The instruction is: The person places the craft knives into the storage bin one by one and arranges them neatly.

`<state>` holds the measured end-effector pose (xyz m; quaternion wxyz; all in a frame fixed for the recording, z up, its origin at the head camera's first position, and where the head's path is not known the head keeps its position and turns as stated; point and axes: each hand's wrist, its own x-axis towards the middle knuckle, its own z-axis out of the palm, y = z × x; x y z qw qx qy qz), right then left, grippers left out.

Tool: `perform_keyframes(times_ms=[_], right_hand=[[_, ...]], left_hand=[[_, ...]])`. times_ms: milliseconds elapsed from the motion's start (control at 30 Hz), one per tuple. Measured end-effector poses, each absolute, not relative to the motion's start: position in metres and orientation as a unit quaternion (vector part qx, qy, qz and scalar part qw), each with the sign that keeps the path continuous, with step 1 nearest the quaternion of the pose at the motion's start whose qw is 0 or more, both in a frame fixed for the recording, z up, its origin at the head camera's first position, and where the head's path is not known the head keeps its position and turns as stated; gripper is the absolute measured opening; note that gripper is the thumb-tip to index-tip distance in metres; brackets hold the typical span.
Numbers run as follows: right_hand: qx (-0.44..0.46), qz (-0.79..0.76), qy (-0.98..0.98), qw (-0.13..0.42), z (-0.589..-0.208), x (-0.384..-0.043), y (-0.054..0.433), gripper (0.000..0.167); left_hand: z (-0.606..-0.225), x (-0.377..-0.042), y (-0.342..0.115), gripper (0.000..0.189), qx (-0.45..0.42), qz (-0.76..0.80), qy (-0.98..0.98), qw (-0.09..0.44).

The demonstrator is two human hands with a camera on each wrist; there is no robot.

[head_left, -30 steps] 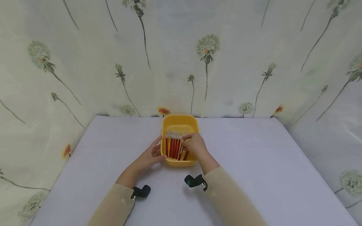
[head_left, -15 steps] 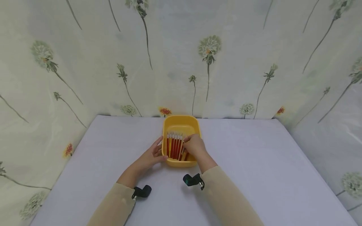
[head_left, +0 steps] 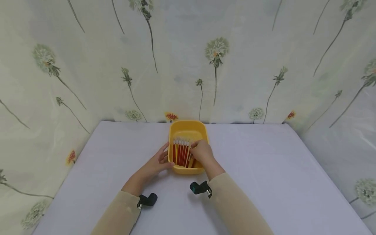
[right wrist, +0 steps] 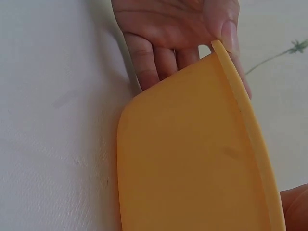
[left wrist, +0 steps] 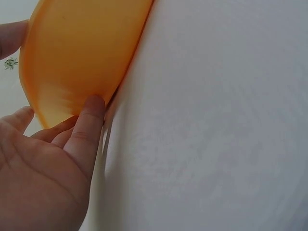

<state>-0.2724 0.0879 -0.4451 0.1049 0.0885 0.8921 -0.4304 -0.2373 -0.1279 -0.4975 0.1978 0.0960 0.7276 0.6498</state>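
Note:
A yellow plastic tray [head_left: 188, 126] sits on the white table, deep-sided with a rounded rim. Inside it lie several slim paintbrushes [head_left: 181, 155] side by side, with red handles and pale tips pointing away. My left hand [head_left: 152, 165] holds the tray's near left corner, thumb at the rim and fingers along the outer wall; the left wrist view shows fingertips [left wrist: 92, 108] against that wall. My right hand [head_left: 203, 152] reaches over the right side into the tray, its fingers pinching a thin brush beside the row. The palm hides most of that brush.
A white cloth covers the table [head_left: 258, 169], whose far edge meets a curtain [head_left: 176, 78] printed with dandelions. Black wrist cameras [head_left: 148, 199] hang below both sleeves, close over the cloth.
The right fingers have settled slightly lower beside the row of brushes, and the brush they pinch shows less. The left hand keeps its hold on the tray.

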Motion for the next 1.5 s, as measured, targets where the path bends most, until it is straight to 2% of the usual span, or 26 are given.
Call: perform_keyframes(times_ms=[433,867,1300,1500], right_hand=[[0.067,-0.395,0.912,0.09,-0.448,-0.272,0.087,0.011],[0.054,-0.352,0.933,0.055,-0.447,-0.268,0.087,0.015],[0.059,-0.456,0.884,0.081,-0.415,-0.258,0.108,0.027],[0.056,-0.49,0.867,0.074,-0.4,-0.251,0.123,0.028]], left_hand=[[-0.495,-0.235,-0.127,0.093,0.093,0.648,0.73,0.197],[-0.495,-0.234,-0.127,0.092,0.092,0.644,0.734,0.195],[-0.495,-0.234,-0.128,0.092,0.089,0.645,0.733,0.196],[-0.494,-0.234,-0.128,0.094,0.09,0.643,0.735,0.196]])
